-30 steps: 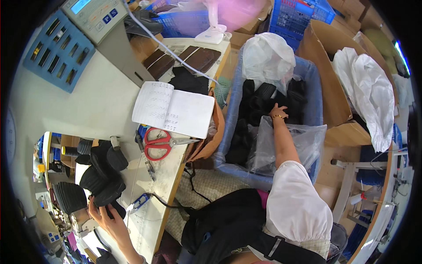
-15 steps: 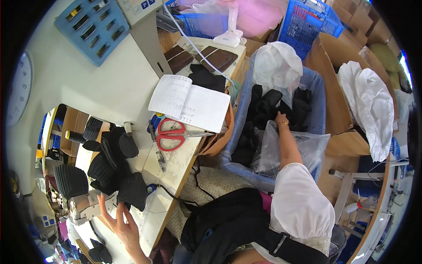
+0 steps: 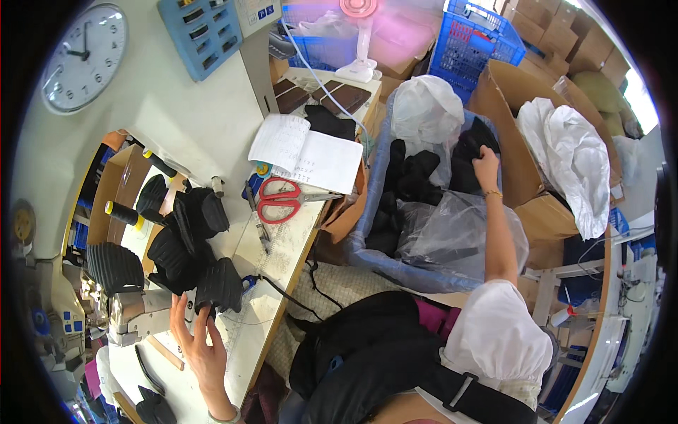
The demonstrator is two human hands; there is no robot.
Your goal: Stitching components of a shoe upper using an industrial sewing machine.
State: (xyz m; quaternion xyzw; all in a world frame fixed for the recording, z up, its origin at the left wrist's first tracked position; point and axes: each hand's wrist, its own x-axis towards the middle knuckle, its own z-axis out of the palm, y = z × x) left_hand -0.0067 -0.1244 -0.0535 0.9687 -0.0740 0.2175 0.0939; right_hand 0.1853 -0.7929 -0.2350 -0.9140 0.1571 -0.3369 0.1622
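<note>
My right hand (image 3: pixel 486 169) reaches into the blue-lined bin (image 3: pixel 367 258), its fingers closed on a black fabric piece (image 3: pixel 474 147) at the bin's far right. More black pieces (image 3: pixel 417 177) lie in the bin among clear plastic bags (image 3: pixel 452 237). On the left, my left hand (image 3: pixel 199 346) is open with fingers spread. Its fingertips are at the lower edge of a black ribbed fabric piece (image 3: pixel 219 284), beside the metal arm of a sewing machine (image 3: pixel 141 314). Several other black ribbed pieces (image 3: pixel 173 258) are bunched on the machine.
Red-handled scissors (image 3: pixel 279 201), a pen and an open notebook (image 3: pixel 321 159) lie on the white table (image 3: pixel 282 261). A cardboard box (image 3: pixel 494 106) with a white bag (image 3: pixel 565 162) stands right of the bin. Blue crates (image 3: pixel 473 49) are behind, with a small fan (image 3: pixel 361 56).
My right hand has moved right and farther back in the bin, where a black piece is now in its fingers. My left hand stays by the machine. The view has shifted, bringing the clock fully in.
</note>
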